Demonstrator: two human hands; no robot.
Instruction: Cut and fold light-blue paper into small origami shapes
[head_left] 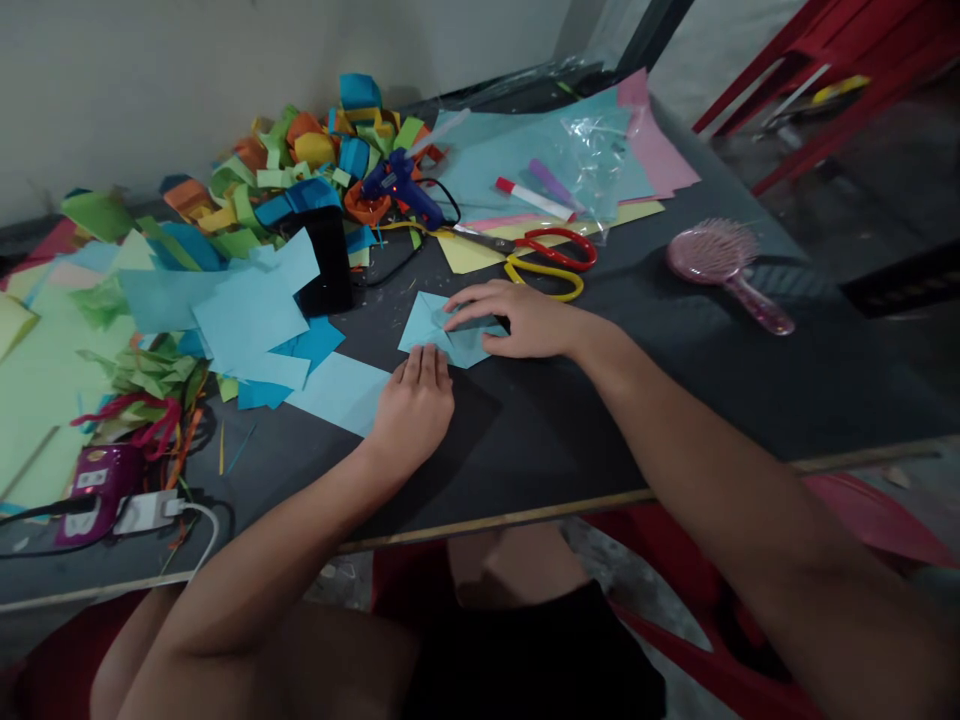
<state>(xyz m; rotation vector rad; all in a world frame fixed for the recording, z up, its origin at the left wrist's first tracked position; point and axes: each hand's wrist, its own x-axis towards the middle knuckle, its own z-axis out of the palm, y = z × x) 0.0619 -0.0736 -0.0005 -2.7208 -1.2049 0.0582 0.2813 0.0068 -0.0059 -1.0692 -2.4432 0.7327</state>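
Tabletop [555,440], pwr-outlet label [97,456] blurry, L hand [416,402] fingers together, thumb hidden, R hand [521,318] spread on blue paper [424,325]

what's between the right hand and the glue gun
In the head view, the scissors and a yellow sheet lie between the right hand and glue gun.

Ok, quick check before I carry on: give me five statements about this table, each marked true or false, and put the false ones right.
1. The left hand and right hand touch the same light blue paper. True.
2. The right hand holds the glue gun. False: the glue gun is beside the pile of paper curls.
3. The scissors have one red and one yellow handle. True.
4. The hairbrush lies bristles down. False: the hairbrush's bristles point up.
5. A white marker lies near a purple one. True.
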